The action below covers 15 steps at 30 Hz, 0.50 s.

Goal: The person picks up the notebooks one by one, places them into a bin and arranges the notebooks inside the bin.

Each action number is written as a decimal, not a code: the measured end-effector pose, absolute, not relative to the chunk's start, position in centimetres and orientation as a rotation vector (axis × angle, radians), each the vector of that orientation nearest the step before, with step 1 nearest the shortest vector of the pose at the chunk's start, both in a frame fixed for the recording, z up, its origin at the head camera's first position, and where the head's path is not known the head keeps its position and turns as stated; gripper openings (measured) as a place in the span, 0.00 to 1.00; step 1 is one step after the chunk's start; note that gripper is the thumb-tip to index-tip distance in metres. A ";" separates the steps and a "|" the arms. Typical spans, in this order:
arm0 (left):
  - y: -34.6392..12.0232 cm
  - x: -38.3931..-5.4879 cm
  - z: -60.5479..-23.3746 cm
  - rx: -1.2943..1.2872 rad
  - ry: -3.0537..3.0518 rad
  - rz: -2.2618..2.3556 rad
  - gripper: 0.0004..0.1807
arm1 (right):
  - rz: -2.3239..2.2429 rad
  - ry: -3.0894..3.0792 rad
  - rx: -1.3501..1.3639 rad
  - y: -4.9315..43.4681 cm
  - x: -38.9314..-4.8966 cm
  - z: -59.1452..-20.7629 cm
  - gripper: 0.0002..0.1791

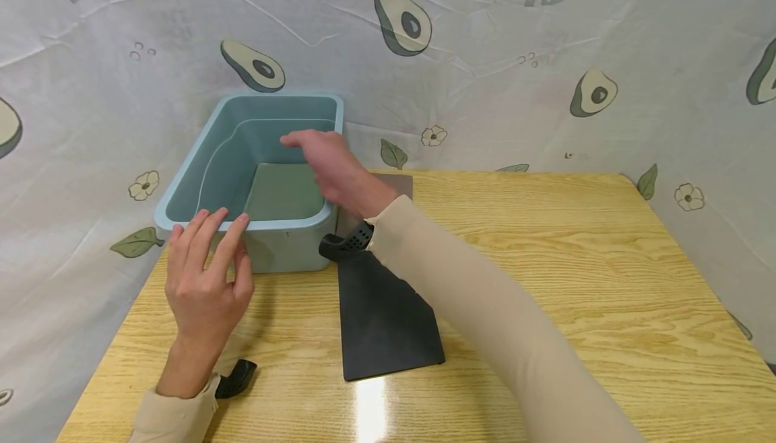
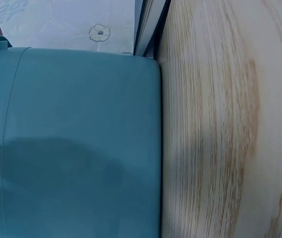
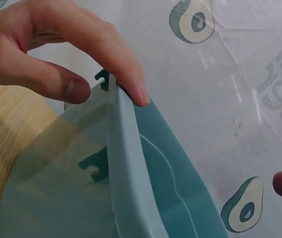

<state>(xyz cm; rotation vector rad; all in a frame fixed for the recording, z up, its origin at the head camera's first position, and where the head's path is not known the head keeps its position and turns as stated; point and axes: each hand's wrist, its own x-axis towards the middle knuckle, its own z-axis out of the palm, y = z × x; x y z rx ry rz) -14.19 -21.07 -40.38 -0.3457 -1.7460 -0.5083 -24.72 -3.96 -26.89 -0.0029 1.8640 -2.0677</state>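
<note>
A blue-green plastic bin stands on the table. My left hand rests its fingertips on the bin's near rim, palm down. In the right wrist view that hand's forefinger lies over the rim, and its thumb stays apart from the outer wall. My right hand reaches across the bin's right rim, fingers extended over the inside, with nothing seen in them. A flat olive-green surface shows at the bin's bottom. The left wrist view is filled by the bin's outer wall.
A flat black panel lies right of the bin, partly hidden by my right sleeve, with a grey part beyond. A patterned cloth hangs behind the wooden table. Black perforated pieces sit at both wrists.
</note>
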 end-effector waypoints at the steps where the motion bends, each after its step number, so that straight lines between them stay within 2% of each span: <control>1: -21.1 -14.2 -40.4 -0.345 -1.746 -0.509 0.17 | -2.080 1.837 -0.005 -3.8 -24.7 -26.9 0.35; 8: -21.2 -14.0 -40.5 -0.340 -1.734 -0.504 0.17 | -2.011 1.921 -0.175 -2.9 -24.4 -27.2 0.27; 15: -21.2 -13.9 -40.6 -0.351 -1.741 -0.502 0.17 | -1.785 2.208 -0.336 -1.1 -23.6 -26.9 0.34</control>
